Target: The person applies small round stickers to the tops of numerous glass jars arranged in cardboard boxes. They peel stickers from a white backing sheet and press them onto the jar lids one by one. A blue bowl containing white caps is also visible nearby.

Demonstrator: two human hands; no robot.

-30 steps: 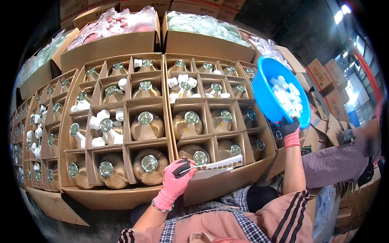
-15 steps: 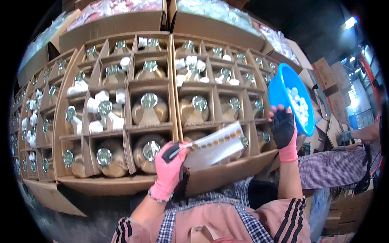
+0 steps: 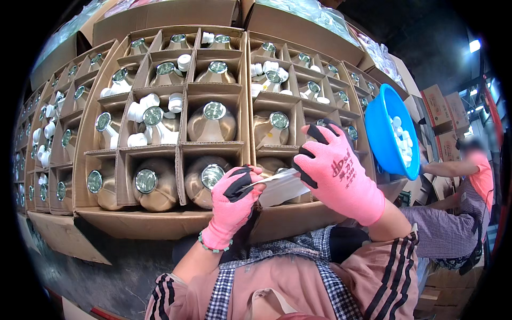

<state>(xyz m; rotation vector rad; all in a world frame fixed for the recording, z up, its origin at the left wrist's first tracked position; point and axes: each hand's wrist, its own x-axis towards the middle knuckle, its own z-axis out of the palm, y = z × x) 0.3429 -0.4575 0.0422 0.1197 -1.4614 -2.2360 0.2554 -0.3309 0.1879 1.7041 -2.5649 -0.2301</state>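
My left hand (image 3: 234, 194), in a pink glove with black fingertips, pinches the left end of a white sticker sheet (image 3: 281, 191) between thumb and fingers. The sheet is tilted above the front cells of a divided carton (image 3: 288, 221). My right hand (image 3: 341, 176), gloved alike, is at the sheet's right end with its back up and its fingers apart and bent. It covers that end, so contact there cannot be made out. Below and behind the sheet stand large gold-toned rounded bottles (image 3: 152, 186) with shiny round tops, one to a cell.
A blue basin (image 3: 377, 138) of white caps (image 3: 402, 141) leans at the carton's right side. More white caps (image 3: 152, 101) lie in some cells. Cartons with plastic-wrapped goods (image 3: 306, 13) line the back. A co-worker (image 3: 453, 213) is at the right, beside stacked boxes (image 3: 442, 112).
My right hand has moved from the blue basin leftward to the sticker sheet. The sheet has turned, and its row of round stickers no longer shows. The view has shifted slightly.
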